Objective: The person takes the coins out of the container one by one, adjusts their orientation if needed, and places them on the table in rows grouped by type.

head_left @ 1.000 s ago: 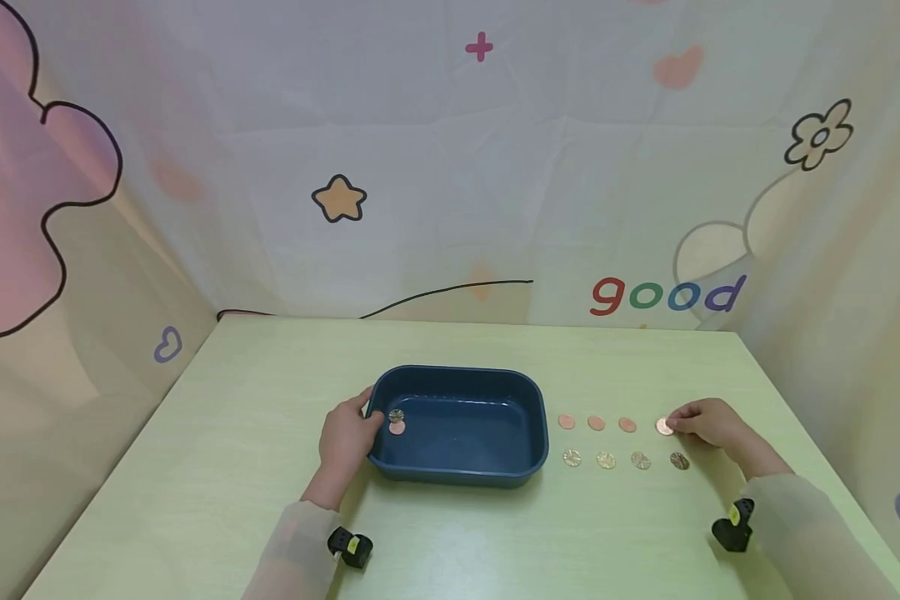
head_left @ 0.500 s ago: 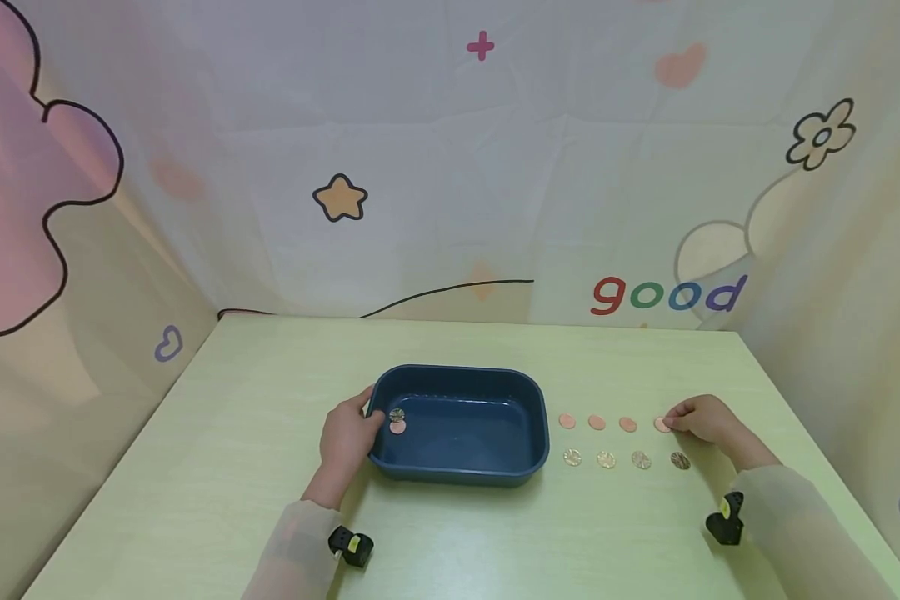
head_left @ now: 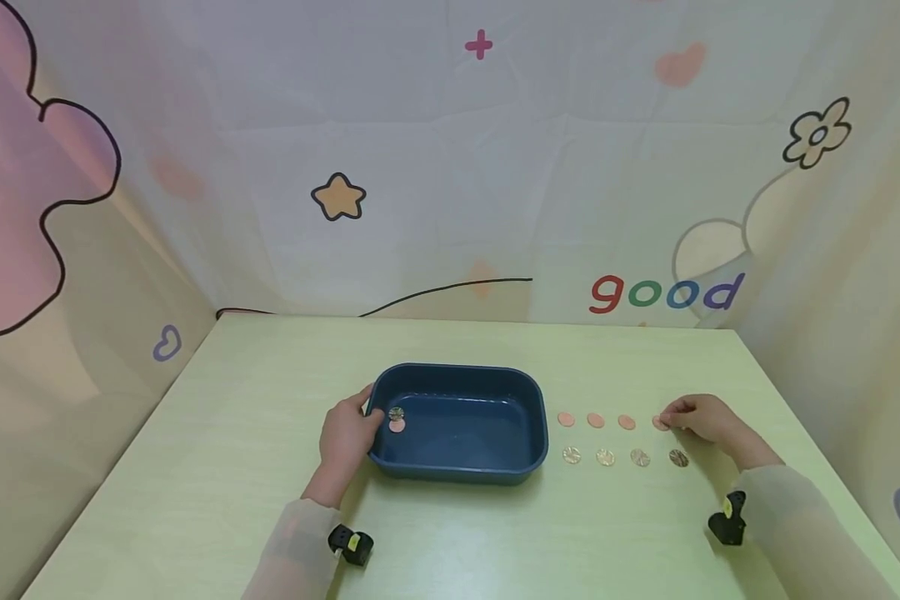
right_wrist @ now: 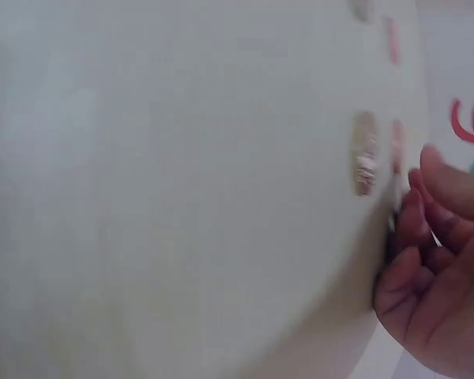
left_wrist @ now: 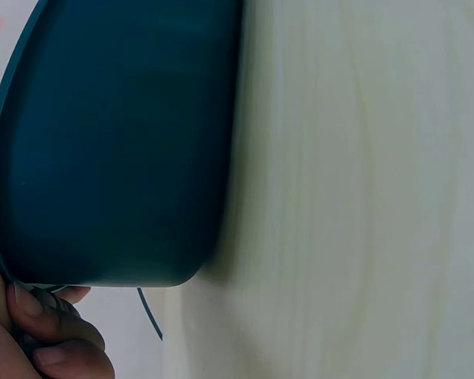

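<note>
In the head view my left hand point(head_left: 350, 433) grips the left end of a dark blue plastic tub point(head_left: 457, 475). The thumb hooks over the rim, and the curled fingers point(left_wrist: 71, 332) show outside it in the left wrist view. One gold coin point(head_left: 396, 413) and one copper coin point(head_left: 397, 426) lie inside at the tub's left end. My right hand point(head_left: 708, 419) pinches the rightmost copper coin point(head_left: 657, 422) of the back row at the table, its fingertips covering part of it. Straight in front of that lies the rightmost gold coin point(head_left: 678, 458).
More copper coins point(head_left: 596, 421) continue the back row leftward toward the tub. A front row of gold coins point(head_left: 606, 457) runs parallel to it. The pale wooden table point(head_left: 195, 500) ends at a printed cloth backdrop point(head_left: 420, 250), with cloth at both sides too.
The right hand has slid slightly left along with the rightmost copper coin, covering more of it. The left hand and the tub have stayed in place.
</note>
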`<state>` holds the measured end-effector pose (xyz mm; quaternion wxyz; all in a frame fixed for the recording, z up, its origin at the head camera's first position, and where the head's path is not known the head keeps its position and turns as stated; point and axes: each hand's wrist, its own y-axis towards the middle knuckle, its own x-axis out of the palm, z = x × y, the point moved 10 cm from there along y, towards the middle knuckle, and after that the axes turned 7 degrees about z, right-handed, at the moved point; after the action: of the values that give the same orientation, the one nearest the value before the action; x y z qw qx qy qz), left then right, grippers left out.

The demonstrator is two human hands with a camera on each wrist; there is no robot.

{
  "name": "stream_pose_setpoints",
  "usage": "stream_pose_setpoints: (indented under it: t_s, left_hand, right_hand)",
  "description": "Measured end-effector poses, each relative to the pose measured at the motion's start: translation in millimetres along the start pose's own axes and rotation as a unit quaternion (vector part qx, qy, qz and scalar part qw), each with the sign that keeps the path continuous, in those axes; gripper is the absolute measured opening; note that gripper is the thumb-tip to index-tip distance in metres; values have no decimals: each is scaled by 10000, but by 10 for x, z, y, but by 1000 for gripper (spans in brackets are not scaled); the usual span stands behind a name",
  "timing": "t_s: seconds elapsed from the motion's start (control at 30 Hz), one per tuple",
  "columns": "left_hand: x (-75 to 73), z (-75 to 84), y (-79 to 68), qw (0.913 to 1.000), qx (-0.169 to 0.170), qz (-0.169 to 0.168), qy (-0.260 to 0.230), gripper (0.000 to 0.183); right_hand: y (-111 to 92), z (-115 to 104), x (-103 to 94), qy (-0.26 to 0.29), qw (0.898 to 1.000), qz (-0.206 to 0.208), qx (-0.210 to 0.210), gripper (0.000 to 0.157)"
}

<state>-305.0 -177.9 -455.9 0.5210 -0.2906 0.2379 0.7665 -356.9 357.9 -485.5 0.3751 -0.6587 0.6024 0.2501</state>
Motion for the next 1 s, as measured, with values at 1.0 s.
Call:
stream_pose_setpoints:
  t_s: [1.0]
  left_hand:
    - [-20,22,22,9997,182,58,-136,54]
  right_hand:
    - [-103,-2805,475,-640,9483,-1816,-2523,27]
